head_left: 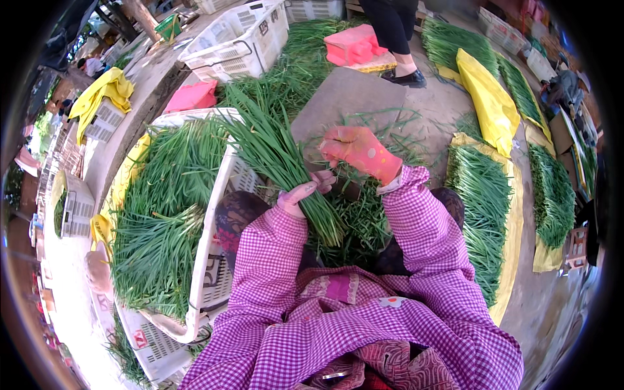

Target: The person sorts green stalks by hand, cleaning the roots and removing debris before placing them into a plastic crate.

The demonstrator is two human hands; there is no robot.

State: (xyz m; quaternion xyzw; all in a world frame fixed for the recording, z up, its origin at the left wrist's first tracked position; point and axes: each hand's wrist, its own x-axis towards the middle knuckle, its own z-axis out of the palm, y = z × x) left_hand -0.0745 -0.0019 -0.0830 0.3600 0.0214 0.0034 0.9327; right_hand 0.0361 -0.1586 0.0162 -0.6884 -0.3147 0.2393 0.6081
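Observation:
My left hand (303, 194) is closed round the middle of a bunch of long green chives (273, 140). The bunch slants, with leaf tips up and left and cut ends down toward my lap. Just to the right, my right hand (361, 154), in a pink-orange dotted glove, has its fingers curled and pressed together; whatever they pinch, if anything, is hidden. Loose green scraps (361, 227) lie below both hands, between my knees. A white plastic crate (209, 227) full of chives (159, 240) stands at my left knee.
Neat chive rows (478, 201) lie on yellow sheeting (513, 240) at right, near a folded yellow sack (487, 104). Ahead are loose chives (279, 84), a white crate (237, 52), a pink seat pad (351, 45) and a person's shoe (406, 78). A grey board (344, 101) lies in front.

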